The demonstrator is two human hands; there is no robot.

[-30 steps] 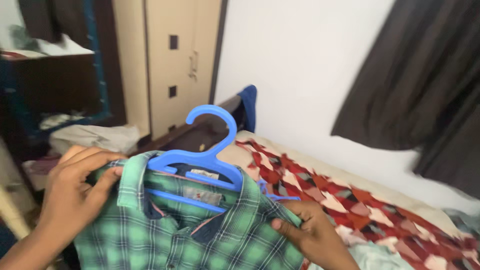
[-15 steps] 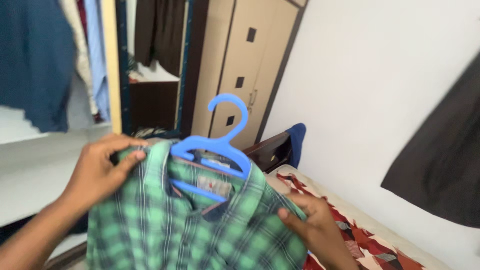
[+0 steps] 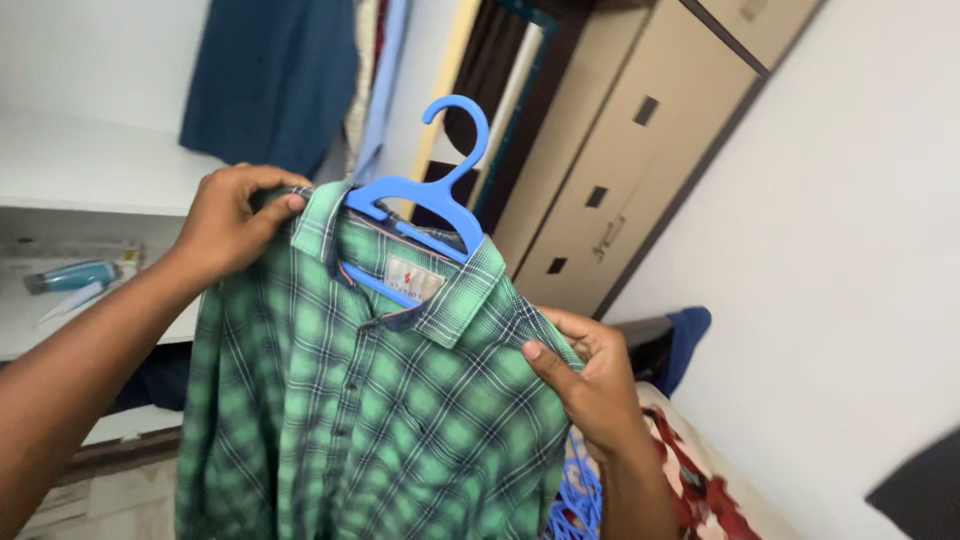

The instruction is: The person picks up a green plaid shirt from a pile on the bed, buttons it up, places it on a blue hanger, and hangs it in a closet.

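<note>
Since the earlier frames the view has swung from the bed toward the open wardrobe, and the shirt on its hanger has been lifted higher and now hangs at full length in front of the shelves.

Left hand [image 3: 228,222]: the fingers [image 3: 262,180] curl over the top of the left shoulder of the green plaid shirt [image 3: 370,400], with the thumb pressed against the fabric just beside the collar. The grip is closed on the cloth. The wrist is raised and the forearm runs down and out to the lower left edge of the view.

Right hand [image 3: 590,385]: the thumb lies on the front of the right shoulder seam and the remaining fingers wrap behind it (their tips are hidden by the fabric). The grip is closed on the shirt. The forearm drops straight down to the bottom edge.

The shirt is held between the two hands, collar uppermost and tilted slightly to the right, buttoned front facing the camera. The blue plastic hanger [image 3: 425,195] sits inside the collar, with its hook standing clear above it.

Behind the shirt hang a dark blue garment [image 3: 270,85] and a white shelf [image 3: 95,165]. A beige cupboard [image 3: 620,180] stands to the right, and a patterned red bedspread [image 3: 700,490] shows at lower right.
</note>
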